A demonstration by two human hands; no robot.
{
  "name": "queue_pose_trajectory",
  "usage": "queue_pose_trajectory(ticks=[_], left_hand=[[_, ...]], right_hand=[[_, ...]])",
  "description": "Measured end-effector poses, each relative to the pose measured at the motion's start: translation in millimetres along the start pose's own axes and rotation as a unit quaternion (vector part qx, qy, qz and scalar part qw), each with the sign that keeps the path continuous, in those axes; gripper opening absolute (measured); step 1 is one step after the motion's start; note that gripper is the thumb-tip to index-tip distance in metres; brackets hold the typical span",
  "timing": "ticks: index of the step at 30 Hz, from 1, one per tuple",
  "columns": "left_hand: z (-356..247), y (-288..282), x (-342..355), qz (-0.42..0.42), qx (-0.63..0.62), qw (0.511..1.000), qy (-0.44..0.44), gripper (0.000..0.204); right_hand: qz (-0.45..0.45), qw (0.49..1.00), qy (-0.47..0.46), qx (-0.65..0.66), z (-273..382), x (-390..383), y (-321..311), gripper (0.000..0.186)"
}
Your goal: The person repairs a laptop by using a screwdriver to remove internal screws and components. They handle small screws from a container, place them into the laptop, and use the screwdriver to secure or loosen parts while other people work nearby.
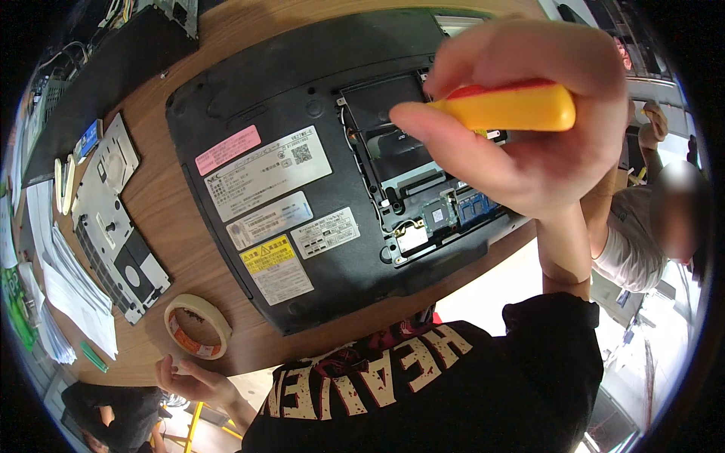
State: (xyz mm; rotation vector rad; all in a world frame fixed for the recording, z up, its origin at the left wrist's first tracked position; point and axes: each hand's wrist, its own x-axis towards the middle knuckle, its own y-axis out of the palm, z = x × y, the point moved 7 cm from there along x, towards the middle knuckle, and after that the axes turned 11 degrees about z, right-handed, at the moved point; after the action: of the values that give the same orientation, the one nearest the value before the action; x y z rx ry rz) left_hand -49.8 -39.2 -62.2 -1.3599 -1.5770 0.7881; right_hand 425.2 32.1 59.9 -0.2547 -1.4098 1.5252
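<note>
My right hand (521, 143) is wrapped round a screwdriver with a yellow and red handle (521, 107), over the right part of an upturned black laptop (340, 174). The hand hides the screwdriver's tip. Beneath it the laptop's underside is uncovered, with a dark bay (396, 151), wiring and a blue circuit board (474, 204) showing. Several labels are stuck on the casing to the left. My left hand (196, 383) is low at the table's front edge, just below a tape roll (198, 326). Its fingers are curled around a small pale thing too small to name.
A metal and black cover plate (121, 219) lies on the wooden table (155, 98) left of the laptop. Beyond are paper stacks (64, 279), a green stick-like item (94, 356) and a dark panel (113, 75). Another person (634, 226) is at the right.
</note>
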Motion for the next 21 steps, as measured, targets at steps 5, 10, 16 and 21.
queue_pose_trajectory(ticks=[5,10,16,21], left_hand=[[1.6,1.4,1.1,-0.001,-0.008,1.0,0.002,0.037],[0.1,0.5,0.7,0.003,-0.015,1.0,0.0,0.035],[-3.4,-0.2,2.1,-0.003,-0.017,1.0,0.009,0.032],[-11.3,-3.2,2.0,-0.048,-0.023,0.996,0.068,0.025]], right_hand=[[-0.002,1.0,0.011,-0.015,-1.7,-0.1,6.3,0.048],[0.009,1.0,0.014,-0.023,2.6,2.6,7.5,0.045],[0.02,0.999,0.029,-0.032,0.9,6.0,4.7,0.041],[0.013,0.999,0.035,-0.035,4.9,10.4,8.4,0.038]])
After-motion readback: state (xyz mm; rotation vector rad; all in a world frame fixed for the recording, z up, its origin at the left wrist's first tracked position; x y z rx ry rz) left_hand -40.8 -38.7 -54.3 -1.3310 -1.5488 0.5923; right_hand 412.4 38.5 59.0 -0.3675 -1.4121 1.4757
